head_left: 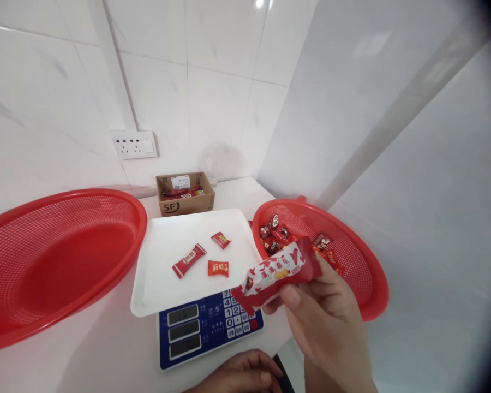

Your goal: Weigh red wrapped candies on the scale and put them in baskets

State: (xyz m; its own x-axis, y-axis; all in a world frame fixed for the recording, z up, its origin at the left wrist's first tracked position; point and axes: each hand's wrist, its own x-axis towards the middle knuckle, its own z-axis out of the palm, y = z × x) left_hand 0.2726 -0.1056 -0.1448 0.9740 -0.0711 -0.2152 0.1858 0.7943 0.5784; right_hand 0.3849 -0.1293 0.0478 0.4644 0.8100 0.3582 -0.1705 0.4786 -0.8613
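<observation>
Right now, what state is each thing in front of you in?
Large packet: tilted, looks sealed
Right hand: gripping the large packet
Left hand: fingers curled, grip unclear
White tray: holding three small packets
Scale displays: no readable digits
Cardboard box: open, packets inside
Right basket: open-topped, holding wrapped pieces
Left basket: open-topped, bottom showing
Wall switch: on or off unclear

On the tray (pixel 159 284) I see three sweets (pixel 218 268). The scale (pixel 213 327) comes out from under its near edge, toward me. Left of the tray is one basket (pixel 77 262), right of it a second basket (pixel 366 273) (this one has sweets inside), and behind it a box (pixel 190 205) with packets (pixel 184 193) in it.
</observation>
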